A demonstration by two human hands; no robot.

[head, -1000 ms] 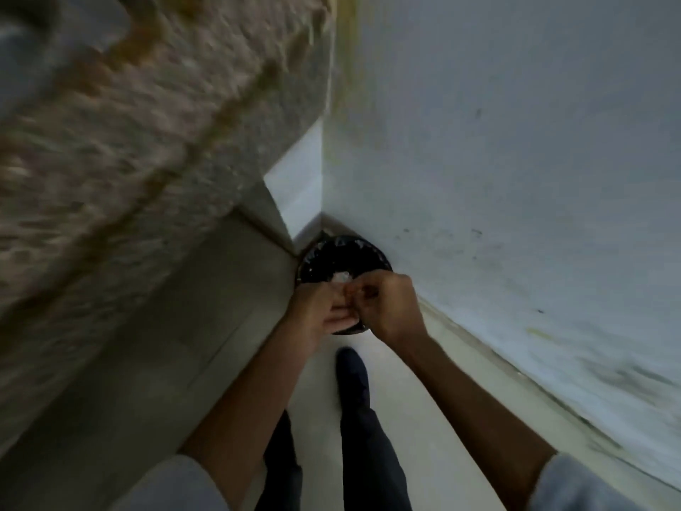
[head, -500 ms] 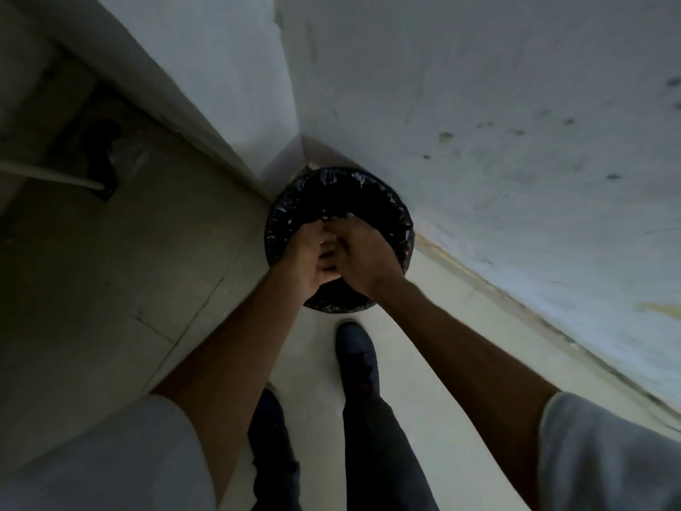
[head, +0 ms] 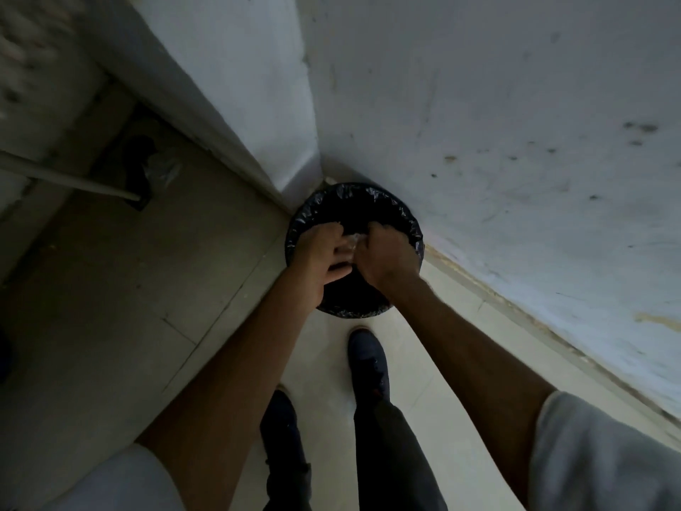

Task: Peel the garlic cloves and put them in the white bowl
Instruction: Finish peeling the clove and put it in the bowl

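— What's below me?
— The wall (head: 479,105) corner at twelve o'clock, and against it the black-lined bin (head: 368,202). Both my hands hang over its mouth.
— And the hands?
— My left hand (head: 320,254) and right hand (head: 387,257) are curled, fingertips meeting on a pale garlic clove (head: 352,240). It lies at three o'clock of the left and nine of the right, equally near. Its long axis I can't tell. The white bowl isn't in sight.

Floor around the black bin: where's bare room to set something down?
Bare tile lies left of the bin, toward the pole, and right of the shoe along the wall. Over the bin it's crowded: left hand and right hand pinch a pale scrap.
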